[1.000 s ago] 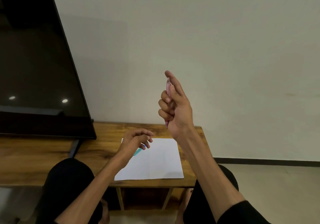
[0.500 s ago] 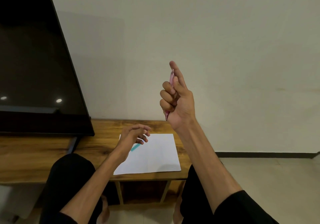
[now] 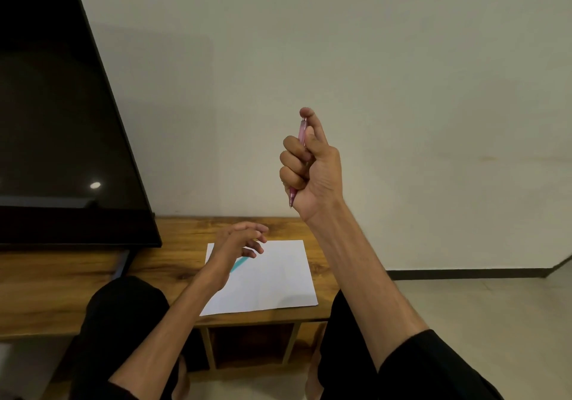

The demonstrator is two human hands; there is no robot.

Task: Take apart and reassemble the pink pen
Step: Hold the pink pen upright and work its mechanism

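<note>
My right hand (image 3: 312, 167) is raised in front of the wall and grips the pink pen (image 3: 301, 131) upright. The fingers curl round its barrel and the thumb tip sits on its top end; the pen's tip pokes out below the palm. My left hand (image 3: 236, 244) hovers low over the white sheet of paper (image 3: 278, 279) on the wooden table (image 3: 62, 282), fingers loosely curled and holding nothing. A teal pen (image 3: 239, 264) lies on the paper, partly hidden under my left hand.
A large dark TV screen (image 3: 62, 121) stands on the table at the left. My knees in black trousers (image 3: 123, 322) are in front of the table's edge. The pale wall rises behind the table, and tiled floor lies at the right.
My right hand with the pink pen has stayed raised, with only small shifts in the view. My left hand stays low over the paper.
</note>
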